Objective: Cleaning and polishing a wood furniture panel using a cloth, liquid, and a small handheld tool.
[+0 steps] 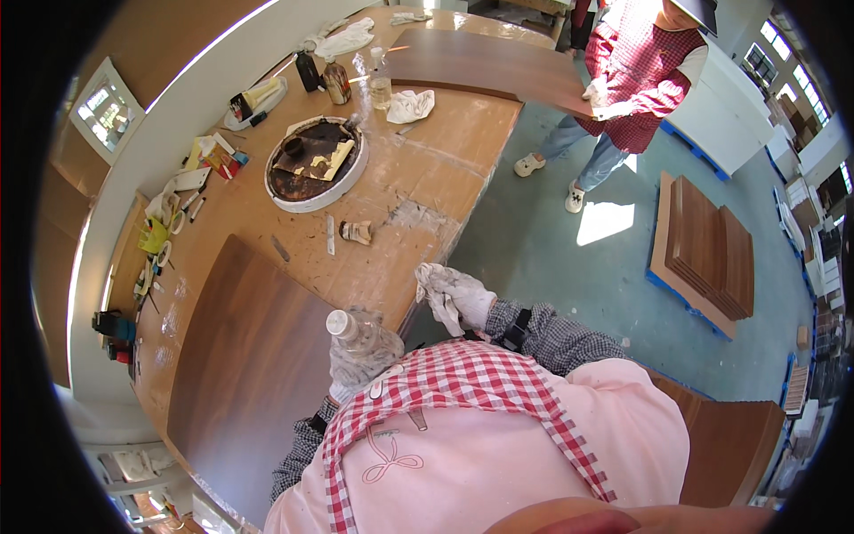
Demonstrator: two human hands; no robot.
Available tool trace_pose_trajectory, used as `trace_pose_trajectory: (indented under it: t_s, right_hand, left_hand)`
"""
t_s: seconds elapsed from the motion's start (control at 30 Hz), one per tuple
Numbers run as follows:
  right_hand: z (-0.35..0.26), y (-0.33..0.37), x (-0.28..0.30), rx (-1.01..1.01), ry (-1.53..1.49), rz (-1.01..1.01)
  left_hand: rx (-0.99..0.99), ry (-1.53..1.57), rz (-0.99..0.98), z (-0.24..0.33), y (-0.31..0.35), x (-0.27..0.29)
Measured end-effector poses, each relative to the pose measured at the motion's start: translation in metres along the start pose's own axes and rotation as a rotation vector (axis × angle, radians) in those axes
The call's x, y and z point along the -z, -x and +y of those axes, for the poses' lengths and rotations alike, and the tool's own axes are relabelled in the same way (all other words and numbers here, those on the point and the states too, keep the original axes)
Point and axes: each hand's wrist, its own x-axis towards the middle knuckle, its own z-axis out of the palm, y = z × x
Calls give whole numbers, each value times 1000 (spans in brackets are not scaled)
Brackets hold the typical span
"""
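Observation:
My left hand (pixel 366 358), in a smudged white glove, is wrapped round a clear plastic bottle with a white cap (pixel 338 324), held upright close to my apron. My right hand (pixel 477 307), also gloved, grips a crumpled whitish rag (pixel 438 283) just past the table's edge. Beside my left hand a brown wood-grain panel (pixel 245 338) lies flat on the table. Its near part runs on beneath my left arm. On the bare tabletop beyond it are a small stained roll (pixel 357 232) and a metal scraper strip (pixel 330 235).
A round white tub (pixel 358 169) with dark residue stands mid-table. Bottles (pixel 380 80), a white cloth (pixel 411 106) and tools line the far and left sides. Across the table, a person (pixel 636 80) holds another panel (pixel 480 67). Stacked panels (pixel 703 240) sit on the floor at right.

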Motion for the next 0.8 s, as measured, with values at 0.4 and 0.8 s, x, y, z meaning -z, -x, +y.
trace_pose_trajectory:
  t_s: [0.4,0.8]
  right_hand:
    - [17,-12,8,35,-14,-40]
    - [33,-22,28,-33,267,-110]
  left_hand:
    - [66,89,137,9,4,-9]
    - [130,134,191,3,1,4]
